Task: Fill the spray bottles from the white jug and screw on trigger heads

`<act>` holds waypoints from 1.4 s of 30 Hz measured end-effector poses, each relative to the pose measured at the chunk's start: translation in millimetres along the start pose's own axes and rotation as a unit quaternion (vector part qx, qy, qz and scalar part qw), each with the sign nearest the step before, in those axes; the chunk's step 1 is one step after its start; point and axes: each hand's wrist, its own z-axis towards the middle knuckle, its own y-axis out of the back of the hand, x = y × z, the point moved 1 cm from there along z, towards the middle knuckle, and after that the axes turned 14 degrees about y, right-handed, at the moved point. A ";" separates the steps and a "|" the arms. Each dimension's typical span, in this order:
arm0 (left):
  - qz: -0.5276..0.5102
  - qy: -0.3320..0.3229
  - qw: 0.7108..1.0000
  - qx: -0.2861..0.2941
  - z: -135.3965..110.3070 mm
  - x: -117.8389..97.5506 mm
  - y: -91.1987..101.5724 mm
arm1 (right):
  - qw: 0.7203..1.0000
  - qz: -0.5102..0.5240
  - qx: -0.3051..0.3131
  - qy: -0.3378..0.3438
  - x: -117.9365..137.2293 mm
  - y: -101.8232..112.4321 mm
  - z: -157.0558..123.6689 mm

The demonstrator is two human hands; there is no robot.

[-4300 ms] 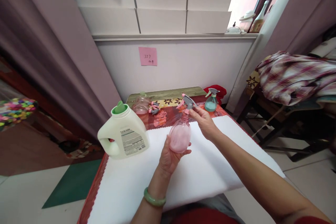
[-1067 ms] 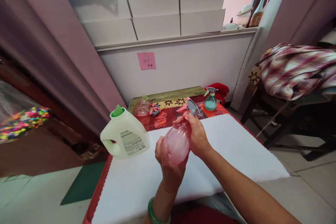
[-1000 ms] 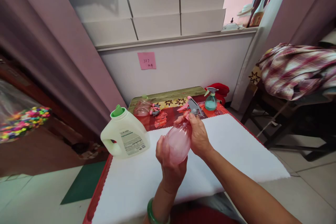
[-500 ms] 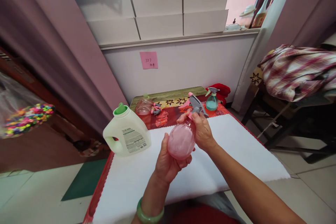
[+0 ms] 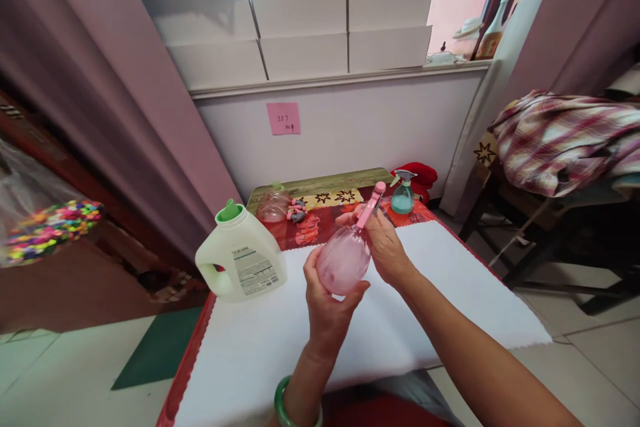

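I hold a round pink spray bottle (image 5: 344, 259) above the white cloth (image 5: 450, 293) on the table. My left hand (image 5: 327, 307) cups the bottle's belly from below, fingers wrapped round it. My right hand (image 5: 385, 243) is closed round the bottle's neck, just under its pink spray head (image 5: 373, 203). The head's trigger points up and away from me. The bottle leans slightly to the right.
A white detergent jug (image 5: 243, 260) with a green cap stands to the left on the table's edge. Farther back are an empty pink bottle (image 5: 273, 205), loose spray heads (image 5: 297, 210) and a teal spray bottle (image 5: 401, 193). A chair with plaid fabric (image 5: 565, 140) is at right.
The spray head has turned under my right hand: its grey side faced me before, now only the pink trigger side shows. The bottle stays at about the same spot above the cloth.
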 end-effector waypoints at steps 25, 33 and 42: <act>-0.347 0.334 0.828 0.288 -4.4 -11.8 -1.8 | 0.996 -0.011 0.081 0.043 13.0 9.4 -2.2; -0.389 0.312 0.845 0.191 -5.9 -6.9 -12.6 | 0.995 -0.065 0.019 0.068 5.5 -2.4 -5.3; -0.466 0.373 0.793 0.119 5.2 2.6 -17.5 | 0.996 -0.078 0.043 0.027 -13.8 -12.4 -17.6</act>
